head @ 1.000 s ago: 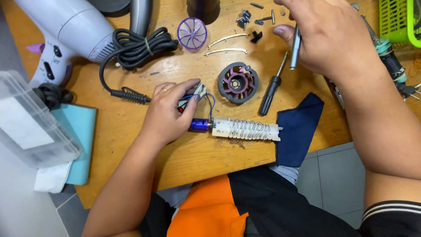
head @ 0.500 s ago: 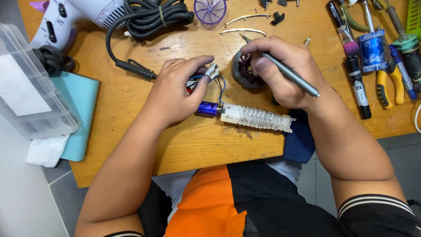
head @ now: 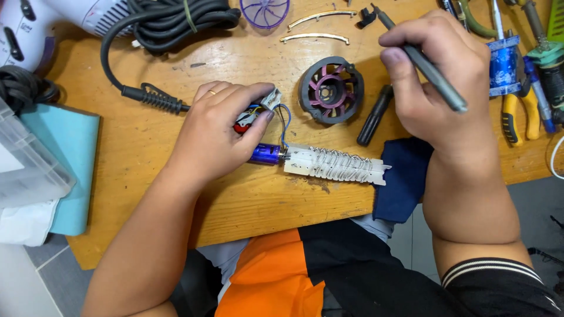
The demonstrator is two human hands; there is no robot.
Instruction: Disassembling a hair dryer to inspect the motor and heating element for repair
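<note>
Holding the small switch block (head: pixel 265 104) between thumb and fingertips, the left hand (head: pixel 220 132) is closed on it, with red, blue and black wires running under the fingers. From this hand, at about 4 o'clock, the blue motor (head: pixel 265 154) lies on the wooden table (head: pixel 147 158), just beside the palm, and it joins the white heating coil (head: pixel 336 165), which stretches toward 3 o'clock. The coil is not gripped by either hand; only the wires connect it to the block in the left hand.

I think the thin wires are the weak point: if the left hand lifts or twists the block too far, the wires can pull off their joints or drag the coil over the table. The bare coil windings can also bend if something presses on them.

At 1 o'clock from the coil sits the round dark fan housing (head: pixel 330 89), and a black screwdriver (head: pixel 375 115) lies just beside it. Further right, the right hand (head: pixel 437 82) is closed around a grey pen-like tool (head: pixel 432 73), with the tip pointing to 11 o'clock, above the table and well apart from the block. If this tip comes down carelessly, it may slip off the small part and hit the left fingers or the wires. A dark blue cloth (head: pixel 404 179) lies under the right wrist, at the table edge.
</note>
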